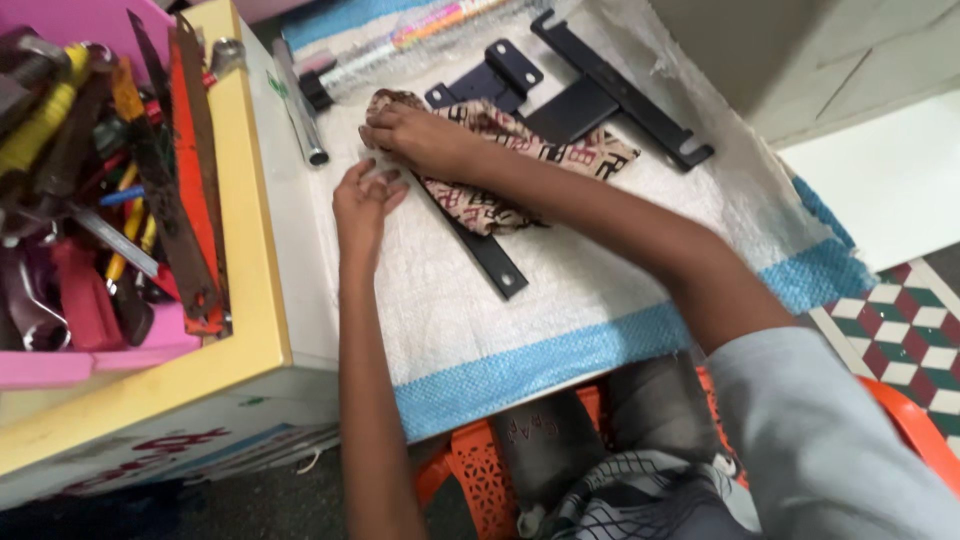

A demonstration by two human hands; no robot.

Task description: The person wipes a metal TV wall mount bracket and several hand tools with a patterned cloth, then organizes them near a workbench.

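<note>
My right hand (415, 135) rests on one end of a patterned brown and cream cloth (520, 150) lying on a white woven sheet (560, 290). Its fingers are curled onto the fabric. My left hand (362, 200) lies just beside it, fingers spread, touching the sheet near a small clear piece I cannot make out. Black metal bracket parts (610, 95) lie under and behind the cloth, with one flat black bar (492, 262) sticking out toward me.
A pink tray (60, 365) full of several hand tools sits in a yellow-edged box (255, 250) at the left. A silver metal tube (300, 115) lies by the box. Orange plastic stool (480, 470) below, tiled floor (900, 320) at the right.
</note>
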